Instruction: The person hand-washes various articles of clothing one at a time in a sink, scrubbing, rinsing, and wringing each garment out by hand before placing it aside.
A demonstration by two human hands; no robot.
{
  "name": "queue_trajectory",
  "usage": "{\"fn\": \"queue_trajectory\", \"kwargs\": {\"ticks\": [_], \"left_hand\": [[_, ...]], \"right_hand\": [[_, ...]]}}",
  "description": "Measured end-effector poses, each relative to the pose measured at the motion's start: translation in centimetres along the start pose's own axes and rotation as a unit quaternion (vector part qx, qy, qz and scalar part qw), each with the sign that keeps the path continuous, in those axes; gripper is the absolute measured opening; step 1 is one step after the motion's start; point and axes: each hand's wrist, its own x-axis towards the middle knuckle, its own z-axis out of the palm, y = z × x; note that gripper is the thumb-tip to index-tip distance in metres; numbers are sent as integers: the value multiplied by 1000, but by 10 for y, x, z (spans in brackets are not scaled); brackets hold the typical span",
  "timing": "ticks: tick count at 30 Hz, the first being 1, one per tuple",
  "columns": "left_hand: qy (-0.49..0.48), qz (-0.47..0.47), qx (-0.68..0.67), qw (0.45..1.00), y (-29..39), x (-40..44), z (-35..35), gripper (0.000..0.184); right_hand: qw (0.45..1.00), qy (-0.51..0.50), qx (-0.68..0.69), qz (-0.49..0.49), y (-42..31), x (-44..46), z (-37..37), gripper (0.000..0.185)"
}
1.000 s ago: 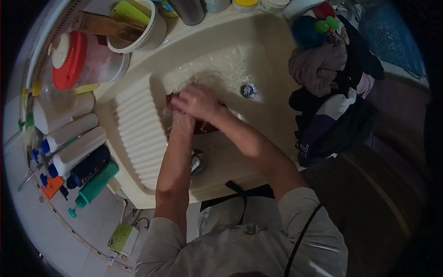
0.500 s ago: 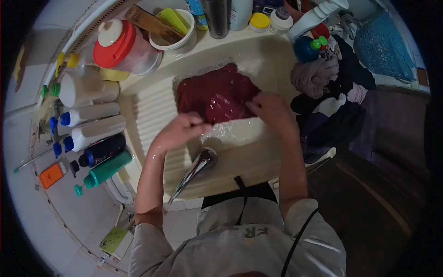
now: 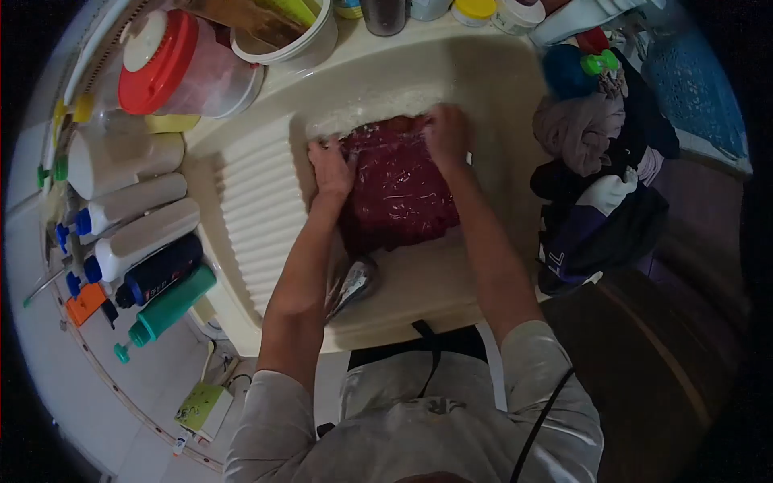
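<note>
A dark red, soaked cloth (image 3: 398,189) lies spread in the water of the cream-coloured sink (image 3: 503,97). My left hand (image 3: 332,169) is at its far left corner, fingers bent and closed on the edge. At the far right corner my right hand (image 3: 448,138) grips the fabric, with the fingertips partly hidden. Close to my left forearm, a chrome shower head (image 3: 354,280) rests in the near part of the basin.
The ribbed washboard (image 3: 258,213) slopes on the left. Several bottles, including a green one (image 3: 181,302), line the left ledge. A red-lidded jar (image 3: 157,64) and a white tub (image 3: 302,48) stand behind. Dark clothes (image 3: 604,233) are heaped on the right.
Both hands have moved away from me to the far edge of the cloth and closed on it. The cloth now lies flatter and reaches nearer to me. The view has shifted.
</note>
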Motion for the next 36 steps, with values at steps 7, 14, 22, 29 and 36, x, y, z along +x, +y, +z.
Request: {"fn": "queue_trajectory", "kwargs": {"ticks": [7, 14, 22, 29, 36], "left_hand": [[-107, 123, 112, 980, 20, 17, 17, 41], [-172, 80, -42, 981, 9, 33, -7, 24], [-255, -6, -360, 897, 14, 50, -158, 13], [-7, 106, -375, 921, 88, -3, -277, 13], [-109, -5, -302, 947, 26, -13, -137, 19]], "right_hand": [[975, -177, 76, -107, -18, -17, -8, 30], [987, -146, -50, 54, -14, -17, -32, 25], [973, -149, 177, 1, -20, 11, -176, 37], [924, -10, 368, -106, -68, -19, -307, 38], [949, -68, 306, -36, -11, -42, -127, 20]]}}
